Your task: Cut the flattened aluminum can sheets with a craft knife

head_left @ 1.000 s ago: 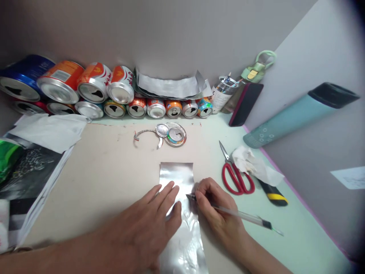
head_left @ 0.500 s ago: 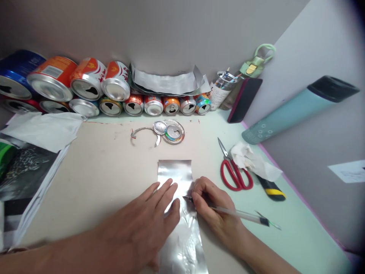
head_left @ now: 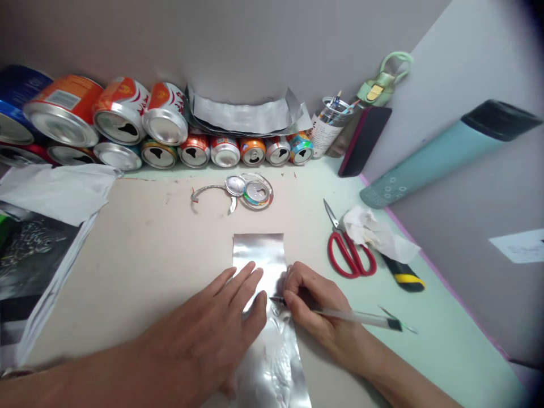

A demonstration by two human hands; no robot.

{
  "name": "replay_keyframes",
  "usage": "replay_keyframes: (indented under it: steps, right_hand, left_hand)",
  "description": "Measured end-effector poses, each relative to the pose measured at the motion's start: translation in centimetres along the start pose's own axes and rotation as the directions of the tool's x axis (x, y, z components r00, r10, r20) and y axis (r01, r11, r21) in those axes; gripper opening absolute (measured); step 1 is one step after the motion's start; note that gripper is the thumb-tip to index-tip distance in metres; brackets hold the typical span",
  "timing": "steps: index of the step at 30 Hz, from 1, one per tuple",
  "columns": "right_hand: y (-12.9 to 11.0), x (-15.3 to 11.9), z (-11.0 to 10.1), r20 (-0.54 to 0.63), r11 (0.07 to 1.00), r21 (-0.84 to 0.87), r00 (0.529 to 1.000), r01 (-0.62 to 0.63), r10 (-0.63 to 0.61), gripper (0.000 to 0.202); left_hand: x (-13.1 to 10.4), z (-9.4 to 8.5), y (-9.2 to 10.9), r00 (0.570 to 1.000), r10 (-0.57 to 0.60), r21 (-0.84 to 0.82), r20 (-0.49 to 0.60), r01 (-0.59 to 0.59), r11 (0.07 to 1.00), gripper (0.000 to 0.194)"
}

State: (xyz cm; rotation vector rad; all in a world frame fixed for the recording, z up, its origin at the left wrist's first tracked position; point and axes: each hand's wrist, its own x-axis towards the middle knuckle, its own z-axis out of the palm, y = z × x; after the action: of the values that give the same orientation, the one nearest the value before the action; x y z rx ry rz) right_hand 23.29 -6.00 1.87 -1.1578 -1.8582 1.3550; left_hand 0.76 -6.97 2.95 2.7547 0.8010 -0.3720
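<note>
A strip of shiny sheet metal [head_left: 259, 248] lies lengthwise before me, its lower part dented with raised marks. My left hand [head_left: 229, 306] rests flat across its left side, fingers stretched out and slightly apart. In my right hand [head_left: 314, 300] is a clear-barrelled pen [head_left: 361, 317], pinched near the front. Its dark tip touches or nearly touches the metal just right of my left thumb. Beyond the strip lie cut can ends [head_left: 257, 192] with a curved metal piece [head_left: 208, 190].
Stacked drink cans [head_left: 123, 116] and curved metal sheets [head_left: 242, 116] line the back wall. On the right are red-handled scissors [head_left: 351, 255], crumpled tissue [head_left: 374, 232], a black-and-yellow handle [head_left: 408, 280], a phone [head_left: 365, 141] and a teal bottle [head_left: 433, 158]. Papers [head_left: 55, 192] lie left.
The pen tip has shifted slightly left and down along the metal with my right hand. My left hand stays flat on the strip. The whole view has moved slightly.
</note>
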Motion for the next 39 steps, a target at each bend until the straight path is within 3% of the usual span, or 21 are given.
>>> replay_keyframes:
  steps: [4, 9, 18, 22, 27, 39]
  right_hand:
    - [-0.2, 0.0, -0.2, 0.019, 1.000, 0.002, 1.000, -0.002, 0.002, 0.021]
    - [-0.3, -0.1, -0.5, 0.034, 1.000, -0.020, 0.999, -0.006, 0.007, 0.021]
    - [-0.3, -0.1, -0.7, 0.057, 1.000, -0.011, 0.998, -0.013, 0.013, 0.021]
    - [-0.4, -0.1, -0.6, 0.045, 1.000, -0.018, 0.999, -0.013, 0.014, 0.022]
    - [-0.5, 0.1, -0.4, 0.006, 0.999, -0.032, 1.000, -0.021, 0.021, 0.021]
    - [-0.5, 0.1, 0.2, -0.074, 0.992, -0.128, 0.997, 0.016, -0.025, 0.022]
  left_hand:
    - [0.3, -0.1, 0.0, 0.998, -0.008, 0.002, 0.067, 0.008, 1.000, 0.106]
    - [-0.1, 0.8, -0.1, 0.999, 0.013, 0.021, -0.040, -0.012, 1.000, 0.108]
    - [0.0, 1.3, -0.1, 0.997, 0.003, -0.015, -0.075, -0.004, 1.000, 0.109]
    - [-0.1, 1.6, -0.1, 0.998, 0.004, -0.005, -0.064, -0.004, 1.000, 0.107]
    - [-0.2, 2.1, -0.1, 0.991, 0.006, -0.003, -0.137, -0.006, 1.000, 0.112]
    - [0.0, 1.3, 0.1, 0.995, -0.023, -0.015, -0.096, 0.021, 1.000, 0.109]
